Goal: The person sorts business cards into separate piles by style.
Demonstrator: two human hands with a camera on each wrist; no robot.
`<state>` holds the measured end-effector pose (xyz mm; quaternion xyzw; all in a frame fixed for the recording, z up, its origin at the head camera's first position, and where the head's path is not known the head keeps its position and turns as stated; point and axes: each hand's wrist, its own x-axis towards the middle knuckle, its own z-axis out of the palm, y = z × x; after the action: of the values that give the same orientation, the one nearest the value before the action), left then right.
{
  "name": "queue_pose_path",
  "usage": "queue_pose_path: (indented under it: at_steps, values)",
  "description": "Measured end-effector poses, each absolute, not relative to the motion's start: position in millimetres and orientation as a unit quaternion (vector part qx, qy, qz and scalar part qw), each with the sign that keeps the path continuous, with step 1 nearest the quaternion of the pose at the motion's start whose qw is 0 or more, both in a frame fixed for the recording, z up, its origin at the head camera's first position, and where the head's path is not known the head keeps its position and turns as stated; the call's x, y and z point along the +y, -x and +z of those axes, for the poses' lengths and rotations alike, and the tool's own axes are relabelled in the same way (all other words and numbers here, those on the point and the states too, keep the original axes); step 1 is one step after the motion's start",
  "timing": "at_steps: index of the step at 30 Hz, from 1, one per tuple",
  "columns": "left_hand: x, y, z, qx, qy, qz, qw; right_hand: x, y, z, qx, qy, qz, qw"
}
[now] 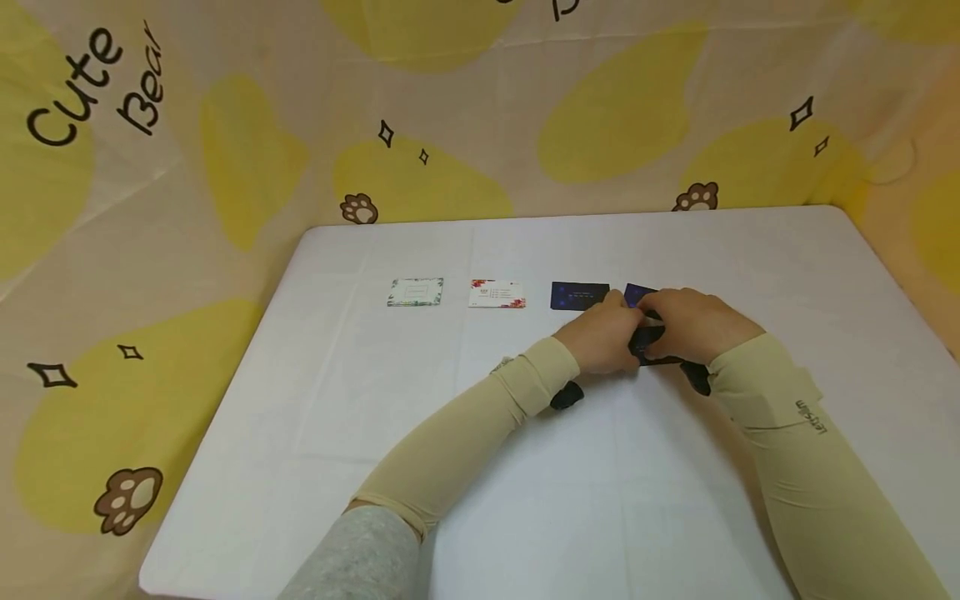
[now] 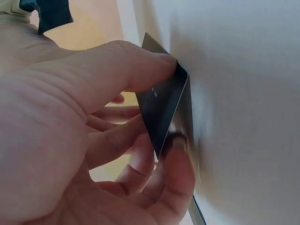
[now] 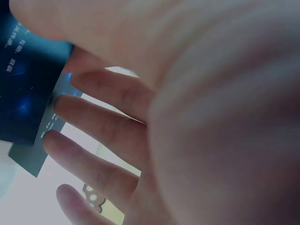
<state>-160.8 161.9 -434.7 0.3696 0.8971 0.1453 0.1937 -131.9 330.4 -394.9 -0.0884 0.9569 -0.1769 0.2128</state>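
My left hand (image 1: 600,337) and right hand (image 1: 697,325) meet at the right part of the row of cards. Between them is a dark business card (image 1: 647,340), tilted up from the table. In the left wrist view, the left thumb presses on the face of the dark card (image 2: 161,101), with fingers curled below and behind it. The right wrist view shows the right thumb over a dark blue card (image 3: 23,89) with pale print, and the other fingers spread behind. A second dark card (image 3: 40,157) shows partly behind the first.
Across the white table (image 1: 450,417) lie a green-edged white card (image 1: 415,292), a red-flowered white card (image 1: 497,293) and a dark blue card (image 1: 579,296). Another blue card (image 1: 636,293) is partly hidden by the hands. A patterned cloth (image 1: 465,100) hangs behind.
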Motion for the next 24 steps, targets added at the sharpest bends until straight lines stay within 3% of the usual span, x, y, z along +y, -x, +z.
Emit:
queue_pose_path:
  at_steps: [24]
  values:
    - [165.6, 158.9, -434.4, 0.89, -0.393, 0.133, 0.191, 327.3, 131.2, -396.3, 0.959, 0.093, -0.159, 0.215]
